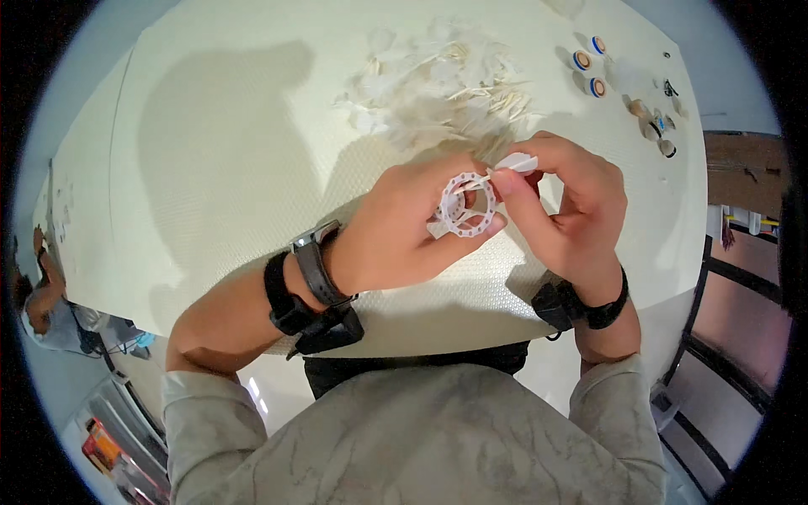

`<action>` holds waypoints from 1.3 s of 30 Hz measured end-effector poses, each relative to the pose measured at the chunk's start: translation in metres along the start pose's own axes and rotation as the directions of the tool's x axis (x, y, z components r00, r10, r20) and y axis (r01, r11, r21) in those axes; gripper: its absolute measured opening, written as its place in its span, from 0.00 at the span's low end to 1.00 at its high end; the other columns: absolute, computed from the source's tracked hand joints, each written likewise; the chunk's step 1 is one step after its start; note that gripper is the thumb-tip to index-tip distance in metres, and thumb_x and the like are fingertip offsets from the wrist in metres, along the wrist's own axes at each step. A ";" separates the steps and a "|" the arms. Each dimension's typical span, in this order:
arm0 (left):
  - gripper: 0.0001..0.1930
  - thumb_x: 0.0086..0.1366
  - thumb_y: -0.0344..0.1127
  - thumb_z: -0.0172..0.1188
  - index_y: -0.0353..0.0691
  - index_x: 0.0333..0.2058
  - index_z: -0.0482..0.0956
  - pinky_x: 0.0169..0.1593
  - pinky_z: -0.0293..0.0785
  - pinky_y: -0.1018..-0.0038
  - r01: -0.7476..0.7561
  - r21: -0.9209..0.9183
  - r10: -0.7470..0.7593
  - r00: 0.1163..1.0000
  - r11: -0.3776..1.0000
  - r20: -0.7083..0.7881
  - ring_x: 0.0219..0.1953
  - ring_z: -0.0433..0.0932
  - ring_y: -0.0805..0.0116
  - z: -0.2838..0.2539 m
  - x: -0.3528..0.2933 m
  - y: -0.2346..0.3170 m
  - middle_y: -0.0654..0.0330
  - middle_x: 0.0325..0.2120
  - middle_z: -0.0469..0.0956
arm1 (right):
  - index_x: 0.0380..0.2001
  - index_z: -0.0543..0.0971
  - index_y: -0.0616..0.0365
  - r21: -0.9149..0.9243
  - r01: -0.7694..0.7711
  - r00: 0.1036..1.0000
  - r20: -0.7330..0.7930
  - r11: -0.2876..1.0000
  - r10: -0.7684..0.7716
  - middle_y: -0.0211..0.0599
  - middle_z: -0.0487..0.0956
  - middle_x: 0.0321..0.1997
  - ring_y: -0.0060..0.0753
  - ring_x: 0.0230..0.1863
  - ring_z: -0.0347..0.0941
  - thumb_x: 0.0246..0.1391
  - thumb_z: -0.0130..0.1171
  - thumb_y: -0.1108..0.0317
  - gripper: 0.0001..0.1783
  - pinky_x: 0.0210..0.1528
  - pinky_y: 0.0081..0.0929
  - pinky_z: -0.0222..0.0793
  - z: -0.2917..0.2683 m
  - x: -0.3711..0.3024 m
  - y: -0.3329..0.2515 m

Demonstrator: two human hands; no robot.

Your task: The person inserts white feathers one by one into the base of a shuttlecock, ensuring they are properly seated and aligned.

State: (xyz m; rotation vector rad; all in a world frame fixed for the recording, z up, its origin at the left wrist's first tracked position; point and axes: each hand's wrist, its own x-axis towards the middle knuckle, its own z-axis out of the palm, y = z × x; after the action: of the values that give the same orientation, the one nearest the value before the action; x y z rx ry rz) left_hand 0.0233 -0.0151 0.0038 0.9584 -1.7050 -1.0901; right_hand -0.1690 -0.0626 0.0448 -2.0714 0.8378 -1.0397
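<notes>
My left hand (404,225) is closed around a small white ring frame (469,233) with a row of holes round its rim, tilted so that its open end shows. Between the thumb and fingers of my right hand (585,202) is a white feather (520,162), its quill pointing left to the ring's upper edge. Whether the quill sits in a hole I cannot tell. Beyond my hands lies a loose pile of white feathers (438,88), some with pale quills showing.
Three round cork pieces with blue-and-white bands (598,87) stand at the far right of the white table (210,168). Several small bits (652,130) lie near its right edge. Another person (52,295) is at the far left. A dark-framed rack (732,286) stands right.
</notes>
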 end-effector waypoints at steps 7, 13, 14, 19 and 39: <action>0.13 0.63 0.30 0.68 0.36 0.42 0.75 0.37 0.73 0.74 0.009 0.001 -0.009 0.998 1.000 0.057 0.30 0.75 0.72 -0.003 0.002 0.003 0.60 0.29 0.79 | 0.33 0.82 0.57 -0.036 0.056 0.998 -0.034 0.998 -0.058 0.29 0.80 0.23 0.18 0.20 0.74 0.52 0.69 0.76 0.06 0.24 0.16 0.68 -0.001 -0.001 -0.002; 0.12 0.63 0.30 0.68 0.37 0.42 0.75 0.35 0.72 0.75 0.018 -0.011 -0.018 0.999 1.000 0.038 0.28 0.74 0.72 -0.002 0.001 0.004 0.60 0.28 0.78 | 0.35 0.81 0.57 -0.070 0.051 0.998 -0.040 0.996 -0.054 0.31 0.81 0.25 0.19 0.20 0.75 0.51 0.70 0.75 0.08 0.24 0.17 0.69 0.001 -0.003 -0.002; 0.12 0.63 0.30 0.68 0.37 0.42 0.75 0.34 0.71 0.75 0.021 -0.014 -0.020 0.999 1.000 0.041 0.28 0.74 0.73 -0.002 0.001 0.005 0.61 0.27 0.78 | 0.35 0.81 0.57 -0.072 0.050 0.998 -0.041 0.996 -0.053 0.31 0.81 0.25 0.19 0.20 0.75 0.51 0.70 0.75 0.08 0.24 0.17 0.69 0.001 -0.003 -0.002; 0.12 0.63 0.31 0.68 0.37 0.40 0.74 0.33 0.71 0.75 -0.009 -0.009 0.009 1.000 1.000 0.021 0.26 0.73 0.73 -0.001 0.002 0.003 0.60 0.26 0.77 | 0.36 0.81 0.58 -0.093 0.072 0.997 0.009 0.993 -0.071 0.33 0.80 0.26 0.22 0.20 0.75 0.52 0.69 0.76 0.08 0.24 0.18 0.69 -0.001 -0.001 -0.004; 0.13 0.62 0.30 0.69 0.35 0.42 0.76 0.38 0.73 0.75 -0.007 -0.020 0.006 0.999 1.000 -0.033 0.31 0.76 0.73 0.002 0.002 -0.001 0.59 0.31 0.79 | 0.31 0.80 0.60 -0.015 -0.079 0.996 0.050 0.997 0.080 0.32 0.78 0.20 0.20 0.19 0.74 0.56 0.67 0.72 0.05 0.22 0.19 0.67 -0.004 -0.002 -0.007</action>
State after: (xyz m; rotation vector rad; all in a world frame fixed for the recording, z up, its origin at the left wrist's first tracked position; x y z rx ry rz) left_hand 0.0205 -0.0166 0.0027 0.9528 -1.6666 -1.0793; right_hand -0.1713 -0.0583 0.0519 -2.0495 0.8961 -0.9382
